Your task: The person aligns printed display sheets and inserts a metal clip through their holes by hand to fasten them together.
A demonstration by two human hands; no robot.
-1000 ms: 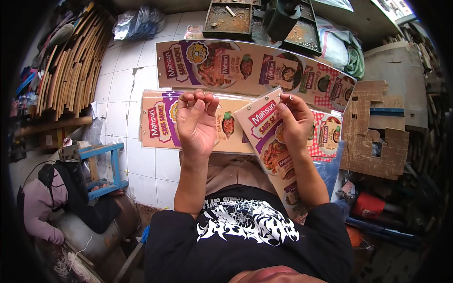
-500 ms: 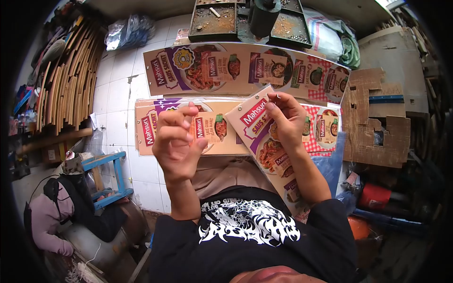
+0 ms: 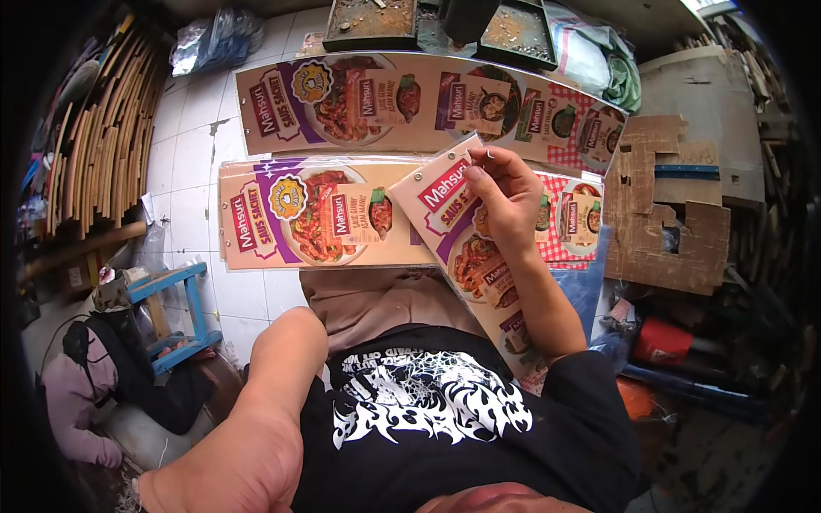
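Sign [image 3: 475, 269], long, printed and glossy, lies slanted across the lower sign [image 3: 333, 214], its near end passing under the right arm [image 3: 547, 291] beside the black shirt [image 3: 385, 462]. The right hand [image 3: 505, 188] pinches with thumb and index finger at the far end, by the top corner; at least 1 metal eyelet [image 3: 418, 177] shows there. A tiny white strand appears at the fingertips; its nature cannot be told. The left hand [image 3: 224, 466] is at the lower left of view, near pale string [image 3: 130, 494]; its fingers are not visible, so its state cannot be told. The upper sign [image 3: 428, 111] lies beyond, above white tiles [image 3: 214, 128].

Handling, by judgement: light, springy rather than stiff, slippery on its glossy face and liable to crease. Recommended hold: flat pinch on the edge beside an eyelet, with the long body supported.
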